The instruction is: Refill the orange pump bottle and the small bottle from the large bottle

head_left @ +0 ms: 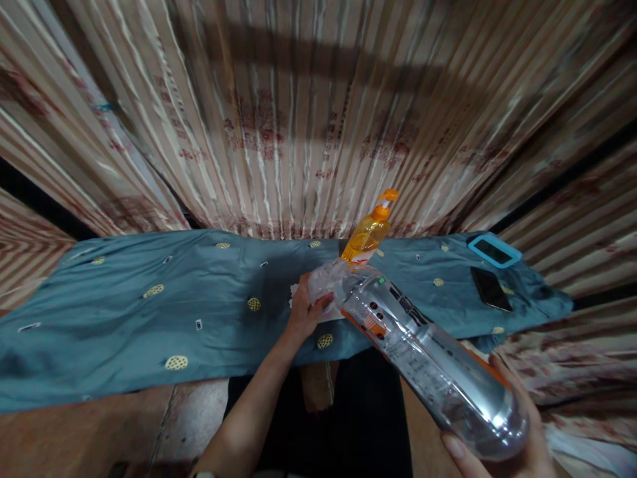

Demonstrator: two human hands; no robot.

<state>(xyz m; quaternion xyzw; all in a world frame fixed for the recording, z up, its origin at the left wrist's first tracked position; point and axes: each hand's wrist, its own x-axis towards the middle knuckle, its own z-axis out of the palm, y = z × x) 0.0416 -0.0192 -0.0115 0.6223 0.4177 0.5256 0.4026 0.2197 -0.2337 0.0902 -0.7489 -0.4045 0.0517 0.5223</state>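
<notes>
A large clear plastic bottle (423,345) with orange and black print lies slantwise in the air, its base toward me at the lower right. My right hand (522,431) is closed round the base, with the thumb below and fingers behind. At the far end my left hand (304,311) is closed on the clear, crumpled-looking neck end; exactly where the neck stops is hard to make out. Something white (331,317) shows beneath the left hand, mostly hidden. Just behind the neck end stands a pump bottle (367,236) of yellow liquid with an orange pump head.
A blue-green cloth with pineapple prints (199,285) covers the narrow table. On its right side lie a black phone (490,289) and a light-blue-framed object (495,251). A striped curtain (298,119) hangs close behind and at both sides.
</notes>
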